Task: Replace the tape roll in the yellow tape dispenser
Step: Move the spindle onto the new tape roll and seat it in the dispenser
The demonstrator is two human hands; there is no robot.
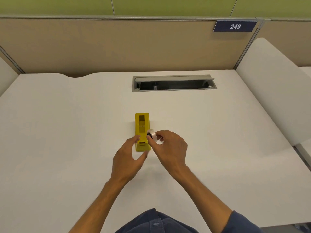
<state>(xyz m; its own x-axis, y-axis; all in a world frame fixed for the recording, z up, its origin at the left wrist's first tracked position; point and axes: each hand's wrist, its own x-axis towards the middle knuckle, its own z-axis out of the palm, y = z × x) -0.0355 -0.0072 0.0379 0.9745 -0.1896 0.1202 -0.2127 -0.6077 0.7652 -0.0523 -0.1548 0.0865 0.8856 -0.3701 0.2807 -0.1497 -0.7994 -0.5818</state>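
The right hand (170, 147) has a pale tape roll (152, 135) pinched between thumb and fingers, the roll held on edge just beside the right wall of the yellow tape dispenser (142, 132), so close that roll and wall look to be touching, though I cannot be sure of it. The left hand (128, 158) is spread open with nothing in it; its fingertips lie against the dispenser's left side near the low front end, and its thumb reaches under toward the near edge of the base. Between the two hands the dispenser stands lengthwise, pointing away from the person, on a white desk (67, 132). Its well for the roll looks bare from above, with only yellow plastic showing inside. Both forearms come in from the bottom of the view, and a dark blue sleeve (242, 222) covers the right upper arm. Farther back, well apart from the hands, a grey cable tray (174, 83) is sunk into the desk with its lid tipped up. Behind that runs a tan partition (117, 46) bearing a dark plate (235, 26) marked 249.
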